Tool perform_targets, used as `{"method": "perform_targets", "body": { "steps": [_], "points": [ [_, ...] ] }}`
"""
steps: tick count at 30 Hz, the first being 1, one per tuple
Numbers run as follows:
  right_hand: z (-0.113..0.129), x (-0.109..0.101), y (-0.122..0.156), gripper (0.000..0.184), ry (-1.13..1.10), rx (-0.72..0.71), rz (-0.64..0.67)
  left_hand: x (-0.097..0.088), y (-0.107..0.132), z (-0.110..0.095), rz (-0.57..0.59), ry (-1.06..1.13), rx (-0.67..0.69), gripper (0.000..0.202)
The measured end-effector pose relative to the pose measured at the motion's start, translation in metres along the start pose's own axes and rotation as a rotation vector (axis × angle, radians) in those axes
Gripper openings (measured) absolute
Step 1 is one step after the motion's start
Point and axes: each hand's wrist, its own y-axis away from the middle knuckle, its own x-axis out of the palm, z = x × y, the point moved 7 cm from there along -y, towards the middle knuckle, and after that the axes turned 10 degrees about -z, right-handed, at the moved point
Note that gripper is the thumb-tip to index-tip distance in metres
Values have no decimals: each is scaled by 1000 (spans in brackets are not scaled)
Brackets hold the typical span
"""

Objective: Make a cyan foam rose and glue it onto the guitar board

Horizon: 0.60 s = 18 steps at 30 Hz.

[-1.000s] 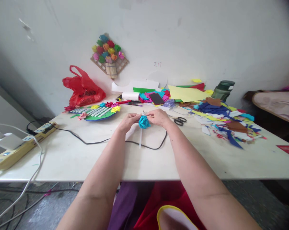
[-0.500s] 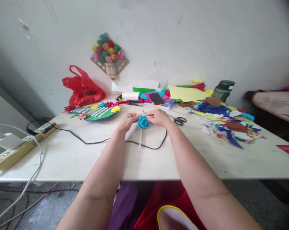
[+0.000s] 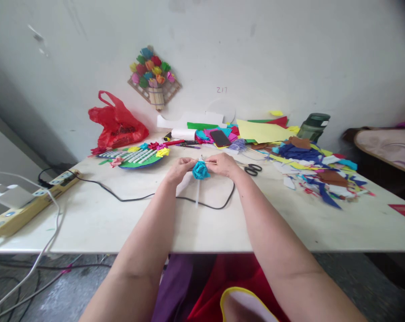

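A blue crepe paper flower [image 3: 201, 170] is at the middle of the table, between my two hands. My left hand [image 3: 182, 168] is closed, its fingertips pinching the flower's left side. On the other side, my right hand [image 3: 221, 163] is closed with its fingertips at the flower's upper right edge; a thin, pale stick-like bit shows by them, too small to name. A small whitish tip pokes up just behind the flower. Below it a translucent white stick [image 3: 197, 194] points toward me, its upper end hidden by the flower. Black-handled scissors [image 3: 253, 169] lie right of my right hand.
A black cable [image 3: 121, 200] loops across the table from the power strip [image 3: 37, 201]. A green decorated board [image 3: 142, 158] and a red plastic bag [image 3: 118, 120] lie left. Paper scraps [image 3: 323, 170], a bottle [image 3: 313, 127] and a phone [image 3: 219, 138] are right and behind.
Both hands stay at the flower with almost no movement. The flower has turned or tilted very slightly, and the whole view has shifted a little.
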Motion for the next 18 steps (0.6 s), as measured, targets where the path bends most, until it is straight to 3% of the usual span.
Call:
{"method": "perform_targets", "body": {
  "steps": [10, 18],
  "points": [
    [-2, 1, -3, 31, -4, 21, -57, -4, -3, 6, -33, 22, -24, 32],
    [0, 2, -4, 31, 24, -49, -132, -5, -5, 3, -66, 73, -13, 25]
  ]
}}
